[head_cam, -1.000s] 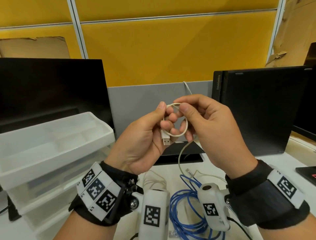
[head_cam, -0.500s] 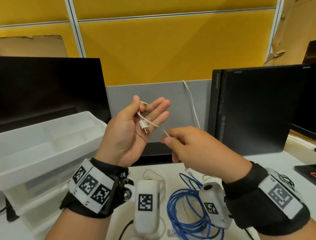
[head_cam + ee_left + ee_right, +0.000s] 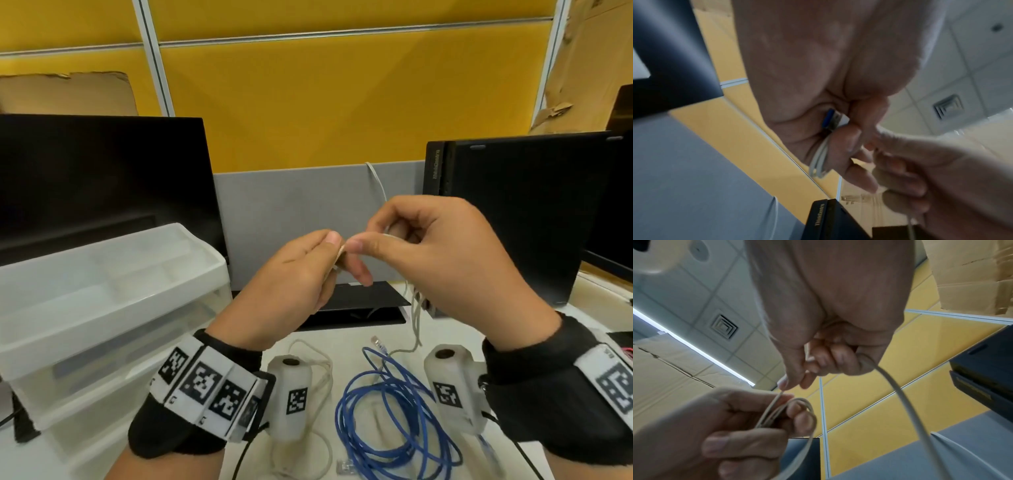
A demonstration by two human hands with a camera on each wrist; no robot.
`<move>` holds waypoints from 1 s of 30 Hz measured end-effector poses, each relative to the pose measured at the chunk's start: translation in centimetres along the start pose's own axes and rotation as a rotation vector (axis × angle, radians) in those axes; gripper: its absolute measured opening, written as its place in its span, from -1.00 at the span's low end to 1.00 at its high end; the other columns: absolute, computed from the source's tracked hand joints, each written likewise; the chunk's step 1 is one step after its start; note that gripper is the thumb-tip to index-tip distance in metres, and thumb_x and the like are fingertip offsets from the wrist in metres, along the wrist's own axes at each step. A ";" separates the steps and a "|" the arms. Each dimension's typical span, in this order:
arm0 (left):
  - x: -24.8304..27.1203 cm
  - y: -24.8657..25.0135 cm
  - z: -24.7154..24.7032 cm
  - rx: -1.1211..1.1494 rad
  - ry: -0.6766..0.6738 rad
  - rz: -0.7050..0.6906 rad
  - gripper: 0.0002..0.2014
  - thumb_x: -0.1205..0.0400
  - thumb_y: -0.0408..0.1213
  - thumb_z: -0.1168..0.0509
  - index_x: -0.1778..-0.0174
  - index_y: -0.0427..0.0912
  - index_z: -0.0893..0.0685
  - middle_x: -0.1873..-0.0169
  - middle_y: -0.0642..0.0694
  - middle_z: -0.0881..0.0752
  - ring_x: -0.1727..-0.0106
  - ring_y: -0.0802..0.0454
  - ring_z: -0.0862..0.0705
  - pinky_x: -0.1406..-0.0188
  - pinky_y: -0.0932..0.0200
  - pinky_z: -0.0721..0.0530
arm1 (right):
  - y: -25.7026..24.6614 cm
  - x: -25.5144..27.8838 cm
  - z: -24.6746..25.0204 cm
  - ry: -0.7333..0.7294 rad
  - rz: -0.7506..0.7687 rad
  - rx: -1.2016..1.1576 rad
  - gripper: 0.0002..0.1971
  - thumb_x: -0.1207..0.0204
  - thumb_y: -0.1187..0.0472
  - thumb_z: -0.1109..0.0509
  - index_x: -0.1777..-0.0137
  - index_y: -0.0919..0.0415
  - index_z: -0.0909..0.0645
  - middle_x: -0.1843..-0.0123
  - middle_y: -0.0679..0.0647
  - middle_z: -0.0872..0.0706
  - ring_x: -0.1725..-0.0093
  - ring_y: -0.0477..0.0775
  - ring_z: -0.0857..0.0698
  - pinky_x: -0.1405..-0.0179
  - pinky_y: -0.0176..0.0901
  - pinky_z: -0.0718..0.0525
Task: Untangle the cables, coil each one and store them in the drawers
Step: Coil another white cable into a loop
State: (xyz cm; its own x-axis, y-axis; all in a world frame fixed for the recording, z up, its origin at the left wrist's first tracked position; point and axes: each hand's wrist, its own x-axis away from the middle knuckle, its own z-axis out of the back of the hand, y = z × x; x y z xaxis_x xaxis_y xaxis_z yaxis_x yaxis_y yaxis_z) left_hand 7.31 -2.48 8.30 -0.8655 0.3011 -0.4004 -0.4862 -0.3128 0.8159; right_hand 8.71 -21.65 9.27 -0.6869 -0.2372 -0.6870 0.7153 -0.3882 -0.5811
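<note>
Pinching small loops of the white cable (image 3: 797, 404) with its USB plug (image 3: 833, 120) tucked against the palm, the left hand (image 3: 291, 284) kept a clenched grip on the coil above the worktop (image 3: 352, 346). The right hand (image 3: 445, 260) pinched the same cable beside it, fingertips touching; the free length hung down from that grip. A blue cable (image 3: 394, 428) lay loosely coiled on the worktop below, and the clear drawer unit (image 3: 102, 308) stood to the left.
</note>
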 end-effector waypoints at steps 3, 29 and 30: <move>-0.1 -0.5 0.6 0.143 -0.079 -0.039 -0.54 -0.88 -0.08 0.01 0.05 -0.20 -0.73 0.29 -0.52 -0.62 0.45 0.00 -0.29 0.26 0.02 -0.36 | 0.7 -0.2 0.0 0.073 -0.030 -0.046 -0.71 -0.49 -0.08 -0.67 0.23 0.10 -0.73 0.41 0.21 -0.61 0.45 -0.06 -0.46 0.45 -0.27 -0.46; -0.4 -1.9 0.6 -0.236 0.108 -0.117 -0.58 -0.92 -0.13 0.02 0.04 -0.03 -0.73 0.35 0.16 -0.77 0.45 0.20 -0.52 0.26 0.14 -0.46 | 0.1 -0.1 0.1 -0.066 -0.007 -0.014 -0.87 -0.67 0.04 -0.51 0.08 -0.11 -0.89 0.34 -0.14 -0.78 0.36 -0.02 -0.62 0.34 -0.10 -0.61; -0.3 -1.6 0.6 -0.161 0.022 -0.099 -0.57 -0.92 -0.14 0.03 -0.01 -0.10 -0.74 0.23 0.01 -0.84 0.45 0.13 -0.50 0.24 0.17 -0.49 | 0.4 -0.1 0.3 -0.032 -0.010 -0.021 -0.89 -0.64 0.04 -0.54 0.07 -0.11 -0.89 0.26 -0.11 -0.83 0.27 -0.01 -0.70 0.21 -0.06 -0.68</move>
State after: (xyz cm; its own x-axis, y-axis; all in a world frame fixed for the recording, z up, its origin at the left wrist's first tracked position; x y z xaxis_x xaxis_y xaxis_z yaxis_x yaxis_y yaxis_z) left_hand 8.42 -1.51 7.34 -0.8142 0.3184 -0.4855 -0.5804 -0.4235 0.6956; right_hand 9.07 -22.00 9.22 -0.6972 -0.2619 -0.6673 0.7109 -0.3724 -0.5966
